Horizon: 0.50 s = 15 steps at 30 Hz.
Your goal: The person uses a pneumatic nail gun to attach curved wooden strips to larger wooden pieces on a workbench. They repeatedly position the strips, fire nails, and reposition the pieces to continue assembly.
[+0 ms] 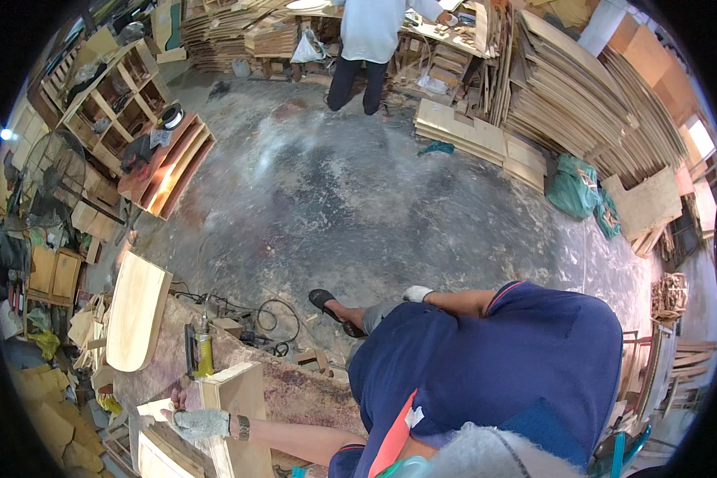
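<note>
My left hand (203, 424), in a grey glove with bare fingertips, reaches out to the lower left. Its thumb and fingers close on a small pale wood piece (155, 408). Under my wrist stands an upright pale wooden panel (235, 390), joined into a box-like frame. Just beyond it a yellow-green and black nail gun (204, 354) stands on the stained workbench (295, 390). My right hand (417, 293), in a whitish glove, lies by my knee at the end of my bent arm; its fingers are too small and blurred to read.
A rounded pale board (138, 311) stands at the bench's left end. Black cords (275, 323) lie on the floor beside the bench. A wooden shelf unit (119, 99) and a fan (56, 167) are at left. Another person (372, 40) stands far off; plywood stacks (570, 99) line the right.
</note>
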Available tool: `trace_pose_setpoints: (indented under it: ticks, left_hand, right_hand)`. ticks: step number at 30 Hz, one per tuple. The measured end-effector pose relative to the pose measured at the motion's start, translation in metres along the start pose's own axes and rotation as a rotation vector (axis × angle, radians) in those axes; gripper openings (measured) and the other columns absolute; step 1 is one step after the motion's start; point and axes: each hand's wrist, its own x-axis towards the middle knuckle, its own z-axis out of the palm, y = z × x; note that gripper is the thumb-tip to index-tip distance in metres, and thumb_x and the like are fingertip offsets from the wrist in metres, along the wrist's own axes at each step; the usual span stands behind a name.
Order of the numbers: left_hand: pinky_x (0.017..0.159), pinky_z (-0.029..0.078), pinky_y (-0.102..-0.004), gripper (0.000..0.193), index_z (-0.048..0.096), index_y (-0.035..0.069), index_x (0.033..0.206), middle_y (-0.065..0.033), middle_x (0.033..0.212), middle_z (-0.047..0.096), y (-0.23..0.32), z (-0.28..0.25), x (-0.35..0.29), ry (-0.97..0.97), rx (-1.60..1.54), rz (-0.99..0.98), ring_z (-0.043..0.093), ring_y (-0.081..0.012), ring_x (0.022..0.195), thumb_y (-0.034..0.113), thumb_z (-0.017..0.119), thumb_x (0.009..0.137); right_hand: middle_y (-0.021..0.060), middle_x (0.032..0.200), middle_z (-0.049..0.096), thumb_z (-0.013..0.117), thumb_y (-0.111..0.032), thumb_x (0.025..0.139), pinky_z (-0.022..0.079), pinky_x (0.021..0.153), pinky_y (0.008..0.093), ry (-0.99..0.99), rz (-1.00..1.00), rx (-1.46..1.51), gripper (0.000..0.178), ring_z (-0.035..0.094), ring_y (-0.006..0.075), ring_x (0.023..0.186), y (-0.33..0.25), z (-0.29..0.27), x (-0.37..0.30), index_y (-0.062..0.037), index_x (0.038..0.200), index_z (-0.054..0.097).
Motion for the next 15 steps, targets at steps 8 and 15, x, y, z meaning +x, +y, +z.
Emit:
trace_pose_setpoints:
  ticks: [8, 15]
  left_hand:
    - [0.083, 0.058, -0.0388, 0.049, 0.063, -0.009, 0.132, -0.0221, 0.103, 0.073, -0.022, 0.006, 0.006, 0.060, 0.044, -0.065, 0.070, -0.0268, 0.085, 0.031, 0.046, 0.110]
    - [0.080, 0.056, -0.0368, 0.051, 0.067, -0.008, 0.126, -0.0202, 0.102, 0.074, -0.028, 0.007, 0.014, 0.087, 0.080, -0.140, 0.069, -0.0249, 0.082, 0.036, 0.045, 0.111]
  right_hand:
    - [0.0216, 0.117, 0.074, 0.061, -0.048, 0.092, 0.055, 0.091, 0.0495, -0.193, 0.211, -0.035, 0.048, 0.070, 0.0432, 0.111, 0.015, -0.007, -0.047, -0.0091, 0.116, 0.076]
    - [0.0224, 0.119, 0.074, 0.059, -0.045, 0.093, 0.054, 0.092, 0.0498, -0.158, 0.109, 0.101, 0.046, 0.070, 0.0431, 0.113, 0.019, 0.011, -0.048, -0.0100, 0.118, 0.076]
